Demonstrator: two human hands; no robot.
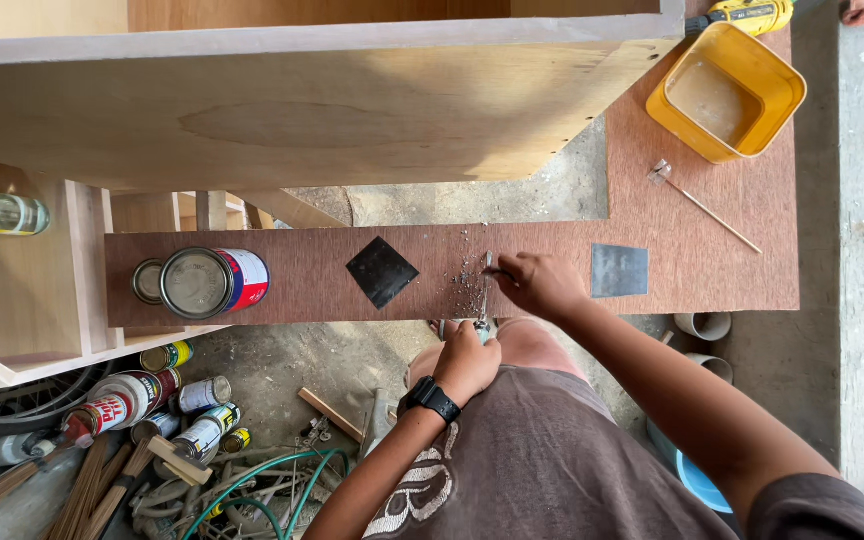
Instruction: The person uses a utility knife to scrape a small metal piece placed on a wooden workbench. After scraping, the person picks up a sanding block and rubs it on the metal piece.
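Daylight falls on a rough concrete floor point(472, 205), a pale plywood cabinet point(282, 110) and open wooden shelving point(82, 260).

matt reddish wood board point(712, 250), dull grey metal square point(619, 270), glossy yellow plastic tub point(782, 85).

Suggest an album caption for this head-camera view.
Both hands, left hand and right hand, work a thin metal tool on a reddish-brown plywood board.

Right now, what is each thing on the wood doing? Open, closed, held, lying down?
left hand: closed around a tool's handle at the board edge.
right hand: pinching the thin tool against the board.
paint can: lying on its side.
yellow tub: open, upright.
dark square sheet: lying flat, untouched.
grey square sheet: lying flat beside the right hand.
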